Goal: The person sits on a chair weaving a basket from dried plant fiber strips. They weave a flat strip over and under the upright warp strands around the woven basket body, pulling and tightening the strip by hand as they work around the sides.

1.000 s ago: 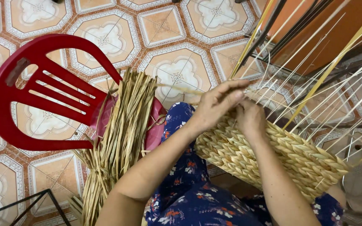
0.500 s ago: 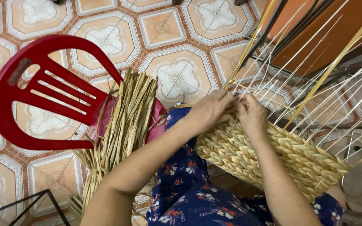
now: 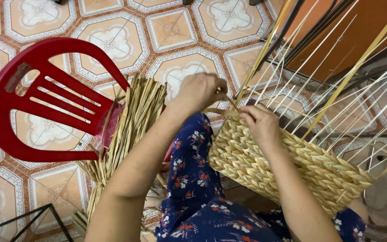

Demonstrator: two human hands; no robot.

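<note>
I've got both hands up at the top edge of the woven basket (image 3: 292, 166). My left hand (image 3: 201, 91) is clenched, fingers curled in tight, pinching a flat straw strand (image 3: 222, 110) that runs from under its fingertips across to the right. My right hand (image 3: 261, 127) lies just beside it, fingers bent down over the basket's rim, pressing on the braided weave; whether it actually grips a strand I cannot tell, the fingertips are hidden from me. The two hands are near each other, almost touching. Straight beyond the fingers, thin pale upright stakes (image 3: 337, 85) fan out from the basket's edge. The basket itself sits below my right palm, resting on my lap against the blue flowered cloth (image 3: 193, 179). Off past my left forearm, a bundle of dried straw (image 3: 131, 125) leans on a red plastic chair (image 3: 32, 98), well apart from the fingers, on the patterned tile floor (image 3: 113, 40).
</note>
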